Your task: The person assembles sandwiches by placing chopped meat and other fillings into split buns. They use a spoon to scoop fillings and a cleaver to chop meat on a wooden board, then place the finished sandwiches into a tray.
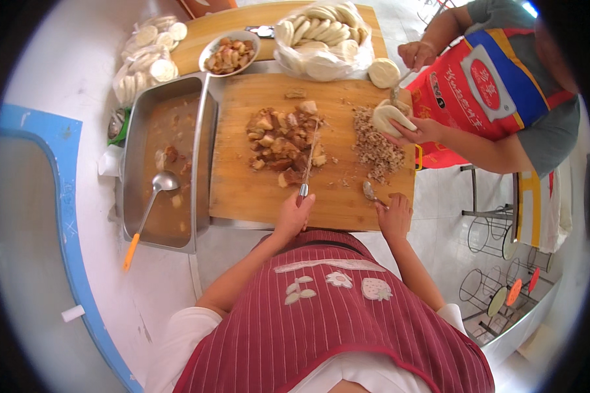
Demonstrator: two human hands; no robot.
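My left hand grips the dark handle of a knife. Its blade is seen nearly edge-on and reaches over a heap of chopped braised meat on the wooden cutting board. At the board's near right corner my right hand has the handle end of a metal spoon at its thumb and fingers. The spoon's bowl lies on or just above the board. Finely minced meat is spread beyond it, along the board's right side.
A co-worker's hand holds a split flatbread over the mince; their other hand works a spoon in it. Left stands a steel pan of broth with a ladle. Behind are a meat bowl and bagged flatbreads.
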